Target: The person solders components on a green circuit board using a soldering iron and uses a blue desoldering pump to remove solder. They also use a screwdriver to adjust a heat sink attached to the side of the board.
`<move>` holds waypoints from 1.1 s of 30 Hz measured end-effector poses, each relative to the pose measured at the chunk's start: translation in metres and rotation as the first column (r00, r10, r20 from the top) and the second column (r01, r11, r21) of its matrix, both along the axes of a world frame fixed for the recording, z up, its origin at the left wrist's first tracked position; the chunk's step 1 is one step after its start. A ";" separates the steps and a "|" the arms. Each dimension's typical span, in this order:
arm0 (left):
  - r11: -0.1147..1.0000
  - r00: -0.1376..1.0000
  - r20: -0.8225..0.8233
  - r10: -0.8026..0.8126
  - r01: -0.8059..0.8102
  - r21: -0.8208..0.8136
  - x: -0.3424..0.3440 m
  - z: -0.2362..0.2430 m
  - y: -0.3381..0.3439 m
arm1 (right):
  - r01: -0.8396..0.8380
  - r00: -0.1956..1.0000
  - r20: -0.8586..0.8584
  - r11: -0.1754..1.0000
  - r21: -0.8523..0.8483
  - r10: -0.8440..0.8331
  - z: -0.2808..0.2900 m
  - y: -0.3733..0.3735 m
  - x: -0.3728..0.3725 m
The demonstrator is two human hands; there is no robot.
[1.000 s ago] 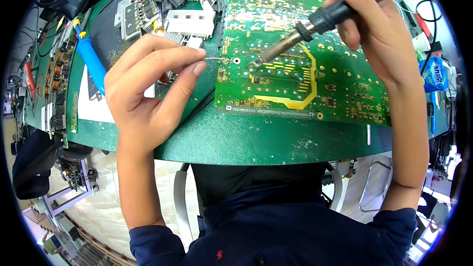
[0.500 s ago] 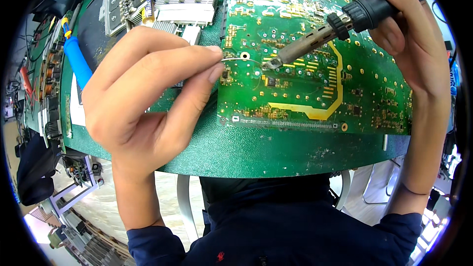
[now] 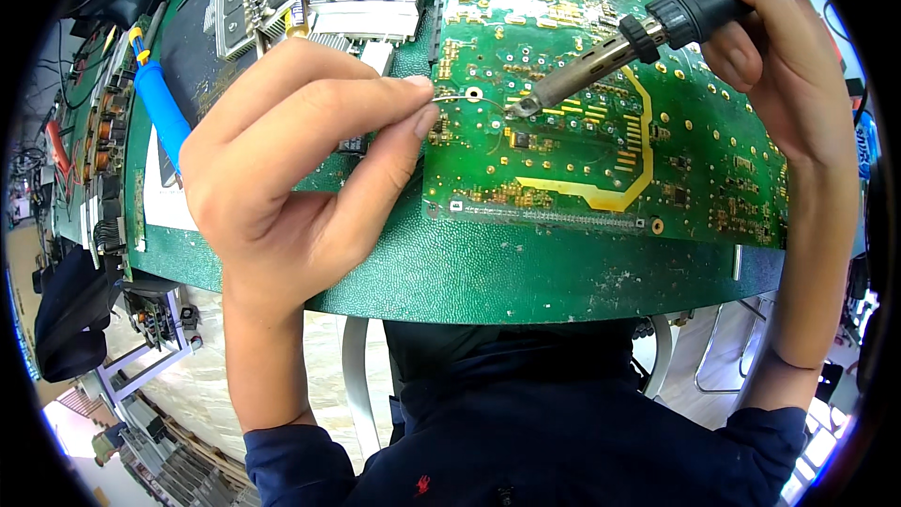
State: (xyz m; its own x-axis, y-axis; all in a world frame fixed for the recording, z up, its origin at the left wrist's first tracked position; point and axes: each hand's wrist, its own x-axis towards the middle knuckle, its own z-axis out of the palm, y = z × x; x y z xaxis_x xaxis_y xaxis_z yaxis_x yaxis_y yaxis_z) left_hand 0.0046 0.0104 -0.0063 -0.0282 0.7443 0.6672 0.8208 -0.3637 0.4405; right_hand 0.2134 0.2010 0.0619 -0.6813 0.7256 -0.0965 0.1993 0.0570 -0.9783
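My left hand pinches a thin length of solder wire between thumb and forefinger. The wire curves right, over the left part of a large green circuit board, past a ringed hole. My right hand is closed round the black handle of a soldering iron, which slants down to the left. Its tip and the wire's end come together at the board, just above a small square black chip. Whether the tip touches the board I cannot tell.
Behind my left hand lie finned metal heatsinks and a dark mat. A blue-handled tool and a white sheet are at the left. The green table's edge curves in front of me.
The view has shifted a little, so board and table sit slightly higher and further right. Both hands keep their grips; iron tip and wire end stay together at about the same spot.
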 end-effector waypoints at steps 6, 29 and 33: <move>1.000 1.000 -0.007 0.002 -0.002 0.008 0.001 0.000 0.001 | 0.014 1.000 0.001 0.999 -0.036 -0.014 0.001 -0.002 -0.001; 1.000 1.000 0.006 0.000 0.000 -0.009 0.003 0.000 0.000 | 0.043 0.999 -0.010 0.997 -0.061 -0.044 -0.002 -0.002 -0.005; 1.000 1.000 0.000 -0.008 0.008 -0.016 0.004 0.001 0.000 | 0.024 0.999 -0.030 0.997 -0.068 -0.027 0.000 -0.004 -0.008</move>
State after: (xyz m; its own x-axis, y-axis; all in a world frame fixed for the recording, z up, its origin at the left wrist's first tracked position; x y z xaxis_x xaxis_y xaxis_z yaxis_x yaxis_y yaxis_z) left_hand 0.0085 0.0104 -0.0056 -0.0226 0.7553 0.6550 0.8178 -0.3628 0.4466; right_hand 0.2059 0.1967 0.0615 -0.6661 0.7354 -0.1247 0.1693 -0.0138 -0.9855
